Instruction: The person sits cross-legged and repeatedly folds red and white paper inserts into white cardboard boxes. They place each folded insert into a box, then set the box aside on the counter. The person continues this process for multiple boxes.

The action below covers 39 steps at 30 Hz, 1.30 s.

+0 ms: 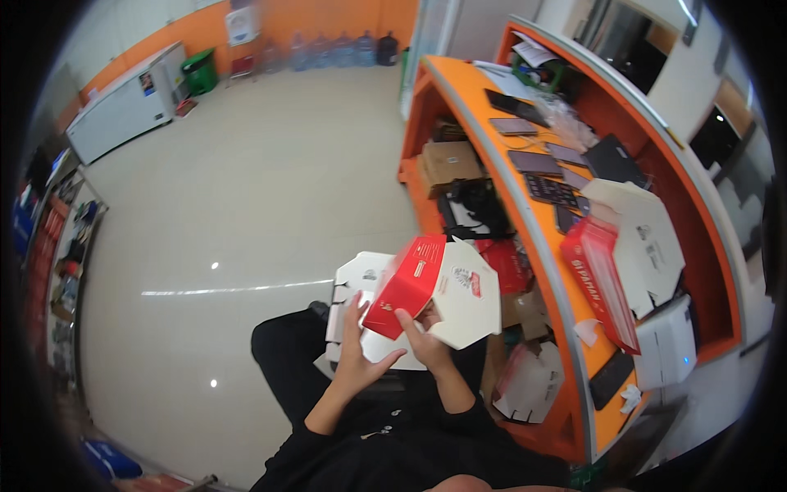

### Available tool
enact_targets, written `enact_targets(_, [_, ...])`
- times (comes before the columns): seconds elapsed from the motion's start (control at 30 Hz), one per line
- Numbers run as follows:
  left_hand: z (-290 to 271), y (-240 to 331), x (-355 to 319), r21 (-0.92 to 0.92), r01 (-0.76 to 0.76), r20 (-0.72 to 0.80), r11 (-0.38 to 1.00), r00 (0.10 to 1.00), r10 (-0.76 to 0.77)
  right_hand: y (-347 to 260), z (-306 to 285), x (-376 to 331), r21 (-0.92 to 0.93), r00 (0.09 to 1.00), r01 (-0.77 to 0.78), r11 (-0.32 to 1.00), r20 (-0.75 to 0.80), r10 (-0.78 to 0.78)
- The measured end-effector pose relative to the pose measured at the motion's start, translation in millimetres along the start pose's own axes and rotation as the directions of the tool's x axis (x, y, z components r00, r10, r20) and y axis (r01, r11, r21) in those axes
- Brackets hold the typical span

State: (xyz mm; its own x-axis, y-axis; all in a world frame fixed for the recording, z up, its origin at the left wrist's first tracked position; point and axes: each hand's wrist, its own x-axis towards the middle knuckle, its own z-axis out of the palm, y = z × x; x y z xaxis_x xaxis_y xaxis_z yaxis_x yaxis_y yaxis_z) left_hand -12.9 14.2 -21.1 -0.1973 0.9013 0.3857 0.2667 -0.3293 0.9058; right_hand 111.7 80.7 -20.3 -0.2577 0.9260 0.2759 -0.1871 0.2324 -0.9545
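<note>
A red and white paperboard food box point(410, 283), partly folded, is held above my lap. My right hand point(428, 343) grips its lower edge, thumb on the red panel and fingers behind the pale panel. My left hand point(354, 353) is beside the red panel's lower left, fingers stretched up and thumb spread away. Whether its fingertips touch the box I cannot tell. Beneath both hands, flat white box blanks point(348, 283) with notched edges lie across my lap, partly hidden by the held box.
At right, an orange counter point(537, 217) carries phones, a calculator point(551, 190), red and white box blanks point(648, 238) and a white printer point(666, 340). Its shelves hold cartons point(451, 164) and another box blank point(529, 381). A chest freezer point(123, 111) and water bottles point(344, 51) stand far off; a shelf rack point(70, 271) is left.
</note>
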Motion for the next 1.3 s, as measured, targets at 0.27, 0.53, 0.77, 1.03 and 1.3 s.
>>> enact_targets(0.27, [8, -225, -45, 0.583, 0.586, -0.313, 0.563, 0.801, -0.511, -218, -130, 43, -0.915, 0.499, -0.258, -0.311, 0.149, -0.854])
enact_targets(0.53, [19, -242, -75, 0.809, 0.481, -0.256, 0.338, 0.806, -0.534, -201, -324, 104, -0.735, 0.764, -0.645, -0.21, -0.614, -0.196])
enact_targets(0.77, [43, -267, -87, 0.942, 0.058, 0.054, 0.33, 0.946, -0.321, -169, -305, 119, -0.848, 0.811, -0.444, 0.29, -0.518, -0.274])
enact_targets(1.03, [31, -267, -91, 0.901, -0.066, 0.227, 0.428, 0.914, -0.337, -118, -169, 89, -0.958, 0.631, -0.031, 0.286, -0.241, -0.737])
enact_targets(1.3, [23, -271, -74, 0.551, -0.024, 0.264, 0.834, 0.953, -0.147, 312, -30, -1, -0.778, 0.822, -0.332, 0.533, 0.038, 0.568])
